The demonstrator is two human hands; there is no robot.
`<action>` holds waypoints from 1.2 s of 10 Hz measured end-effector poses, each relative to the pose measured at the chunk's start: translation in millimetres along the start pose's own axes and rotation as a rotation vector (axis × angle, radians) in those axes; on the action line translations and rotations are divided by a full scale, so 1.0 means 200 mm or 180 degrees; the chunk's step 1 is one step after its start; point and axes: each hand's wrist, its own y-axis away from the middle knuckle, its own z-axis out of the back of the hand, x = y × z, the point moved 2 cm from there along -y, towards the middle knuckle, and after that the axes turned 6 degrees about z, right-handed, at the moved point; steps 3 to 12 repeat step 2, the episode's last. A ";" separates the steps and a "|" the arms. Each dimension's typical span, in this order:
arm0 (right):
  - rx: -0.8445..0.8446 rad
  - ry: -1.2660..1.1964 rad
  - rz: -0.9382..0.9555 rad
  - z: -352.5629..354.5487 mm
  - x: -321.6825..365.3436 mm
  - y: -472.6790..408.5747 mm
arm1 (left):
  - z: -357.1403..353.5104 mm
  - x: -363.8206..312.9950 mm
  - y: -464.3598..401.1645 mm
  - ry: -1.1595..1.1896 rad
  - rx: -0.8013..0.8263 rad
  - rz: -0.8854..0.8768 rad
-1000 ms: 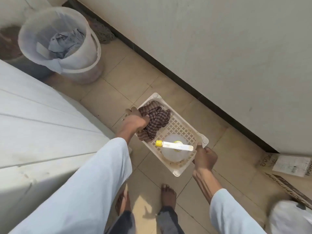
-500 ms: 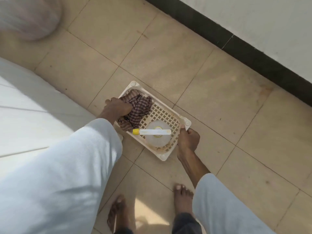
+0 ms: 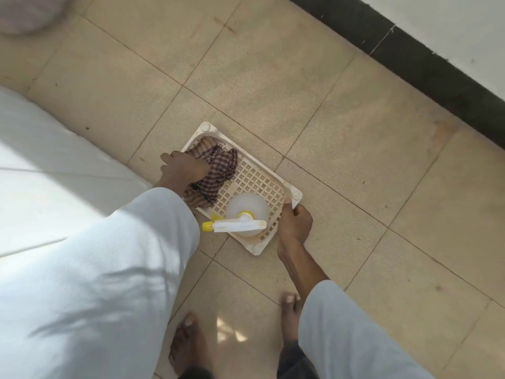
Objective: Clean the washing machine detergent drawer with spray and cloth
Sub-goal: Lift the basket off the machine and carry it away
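Note:
A cream plastic lattice basket (image 3: 254,181) rests low on the tiled floor. Inside it lies a crumpled brown checked cloth (image 3: 218,170) at the far end and a translucent spray bottle (image 3: 247,207) with a white trigger head and yellow nozzle (image 3: 207,226) at the near end. My left hand (image 3: 183,170) grips the basket's left rim, lying against the cloth. My right hand (image 3: 295,222) grips the right rim near its corner. The detergent drawer is not in view.
The white top of the washing machine (image 3: 41,165) fills the left side. A white wall with a black skirting (image 3: 410,56) runs along the upper right. My bare feet (image 3: 188,348) stand just behind the basket. A blurred pale bucket (image 3: 24,12) sits top left.
The basket has gone down from mid-air to floor level, with both hands still on its rims. The view has tilted down, so the bucket and the cardboard box have slid out of frame.

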 end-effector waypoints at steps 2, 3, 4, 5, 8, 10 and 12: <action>-0.0116 0.0813 0.0226 0.02 0.15 0.08 | 0.09 0.00 0.14 0.0139 0.0033 -0.0289; -0.0116 0.0813 0.0226 0.02 0.15 0.08 | 0.09 0.00 0.14 0.0139 0.0033 -0.0289; -0.0116 0.0813 0.0226 0.02 0.15 0.08 | 0.09 0.00 0.14 0.0139 0.0033 -0.0289; -0.0116 0.0813 0.0226 0.02 0.15 0.08 | 0.09 0.00 0.14 0.0139 0.0033 -0.0289; -0.0116 0.0813 0.0226 0.02 0.15 0.08 | 0.09 0.00 0.14 0.0139 0.0033 -0.0289; -0.0116 0.0813 0.0226 0.02 0.15 0.08 | 0.09 0.00 0.14 0.0139 0.0033 -0.0289; -0.0116 0.0813 0.0226 0.02 0.15 0.08 | 0.09 0.00 0.14 0.0139 0.0033 -0.0289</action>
